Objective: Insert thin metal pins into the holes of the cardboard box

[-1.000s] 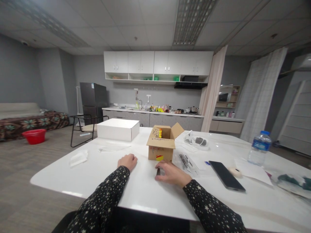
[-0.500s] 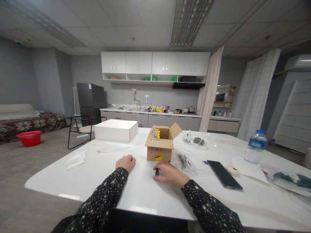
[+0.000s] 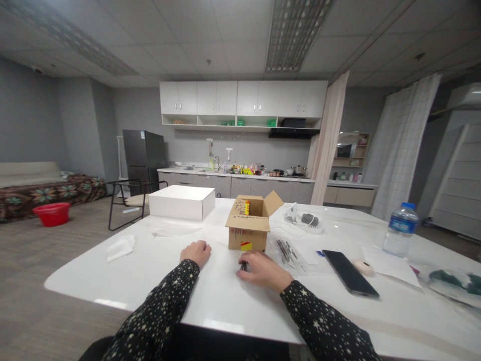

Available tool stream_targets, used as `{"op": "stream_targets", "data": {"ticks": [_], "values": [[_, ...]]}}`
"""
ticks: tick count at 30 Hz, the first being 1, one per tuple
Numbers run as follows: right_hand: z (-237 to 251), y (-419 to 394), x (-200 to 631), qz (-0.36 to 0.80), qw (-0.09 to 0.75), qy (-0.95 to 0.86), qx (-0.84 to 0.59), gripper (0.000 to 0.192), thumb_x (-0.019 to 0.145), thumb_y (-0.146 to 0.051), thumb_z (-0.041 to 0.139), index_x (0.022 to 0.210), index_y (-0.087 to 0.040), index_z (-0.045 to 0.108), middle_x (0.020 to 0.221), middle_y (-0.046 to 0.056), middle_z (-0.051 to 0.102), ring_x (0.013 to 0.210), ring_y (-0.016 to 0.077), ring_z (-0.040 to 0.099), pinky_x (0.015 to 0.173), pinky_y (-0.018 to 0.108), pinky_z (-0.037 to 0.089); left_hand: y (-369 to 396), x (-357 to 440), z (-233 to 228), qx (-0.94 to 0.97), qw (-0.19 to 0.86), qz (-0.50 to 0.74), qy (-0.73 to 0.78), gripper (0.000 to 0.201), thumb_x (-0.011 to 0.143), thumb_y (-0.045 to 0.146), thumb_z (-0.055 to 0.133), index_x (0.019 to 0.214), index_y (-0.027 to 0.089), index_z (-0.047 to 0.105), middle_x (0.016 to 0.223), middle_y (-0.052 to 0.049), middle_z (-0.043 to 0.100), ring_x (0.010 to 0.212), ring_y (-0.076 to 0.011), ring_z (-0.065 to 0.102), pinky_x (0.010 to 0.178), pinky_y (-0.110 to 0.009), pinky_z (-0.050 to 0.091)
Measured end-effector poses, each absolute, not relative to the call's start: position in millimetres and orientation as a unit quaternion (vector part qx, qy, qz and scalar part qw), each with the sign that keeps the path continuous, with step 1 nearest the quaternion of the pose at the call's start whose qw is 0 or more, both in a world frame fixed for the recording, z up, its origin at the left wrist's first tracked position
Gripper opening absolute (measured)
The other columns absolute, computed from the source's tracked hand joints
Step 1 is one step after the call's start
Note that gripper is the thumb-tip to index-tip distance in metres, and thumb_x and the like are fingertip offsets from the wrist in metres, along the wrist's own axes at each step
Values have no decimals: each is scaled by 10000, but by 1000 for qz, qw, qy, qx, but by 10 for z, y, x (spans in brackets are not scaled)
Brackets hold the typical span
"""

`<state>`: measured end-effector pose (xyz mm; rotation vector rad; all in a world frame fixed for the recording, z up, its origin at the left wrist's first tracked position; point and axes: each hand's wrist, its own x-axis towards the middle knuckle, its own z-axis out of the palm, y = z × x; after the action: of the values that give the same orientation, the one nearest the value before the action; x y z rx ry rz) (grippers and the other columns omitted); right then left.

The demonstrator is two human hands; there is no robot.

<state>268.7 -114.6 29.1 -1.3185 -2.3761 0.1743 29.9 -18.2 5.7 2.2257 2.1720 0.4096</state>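
Observation:
My right hand [image 3: 265, 271] is closed around a few thin dark rods [image 3: 243, 266], held between thumb and fingers low over the white table [image 3: 218, 301]. Just beyond it stands an open cardboard box [image 3: 248, 241] with its flaps folded out; several thin rods appear to stick through its front flap. My left hand [image 3: 195, 253] lies on the table left of the box, fingers curled in, with nothing visible in them. Right of the box, several slim metal rods [image 3: 287, 252] lie on clear plastic packaging.
A white box [image 3: 180, 203] stands at the back left, near a crumpled tissue [image 3: 120, 247]. To the right are a black phone [image 3: 349, 273], a water bottle [image 3: 401, 228] and paper [image 3: 394, 268]. A white and grey object [image 3: 308, 219] lies behind the packaging.
The whole view has shifted slightly. Both hands stay nearly in place, and the rods in my right hand look a little more fanned out.

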Motion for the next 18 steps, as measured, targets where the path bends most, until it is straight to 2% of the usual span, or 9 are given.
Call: {"op": "stream_targets", "data": {"ticks": [13,18], "values": [[295,-1137,2666,31,208,-840,-499,205,829,-318,570,867,-179,715,840,69,734,755,192,645,648,260,397,-147,292,11,711,-7,131,691,428,884,430,321,953,227,691,1030,-140,718,983,-301,672,804,-396,491],[305,-1129,2647,41,207,-836,-507,234,875,-296,512,818,-180,707,829,63,733,750,184,645,647,260,386,-149,285,17,712,-2,130,690,425,885,429,324,952,227,691,1037,-141,717,989,-305,669,803,-396,489]]}}
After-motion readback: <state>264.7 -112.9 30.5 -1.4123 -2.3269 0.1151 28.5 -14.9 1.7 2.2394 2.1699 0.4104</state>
